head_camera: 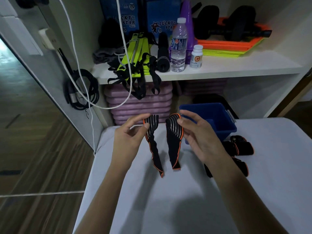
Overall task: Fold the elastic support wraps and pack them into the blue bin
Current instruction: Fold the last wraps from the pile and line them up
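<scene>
Hands [133,132] [197,137] pinching wrap [173,141], middle unclear.

I see my left hand [130,132] pinching the top of one black, orange-edged wrap [152,146] while my right hand [198,137] holds the top of a second wrap [174,141]; both hang side by side above the white table [168,208], their lower ends apart. The blue bin [217,120] sits at one o'clock from my right hand, on the table's far edge. More wraps [239,147] lie in a heap at three o'clock, just beside the bin. A water bottle [179,46] stands on the shelf [236,68] at twelve.
</scene>
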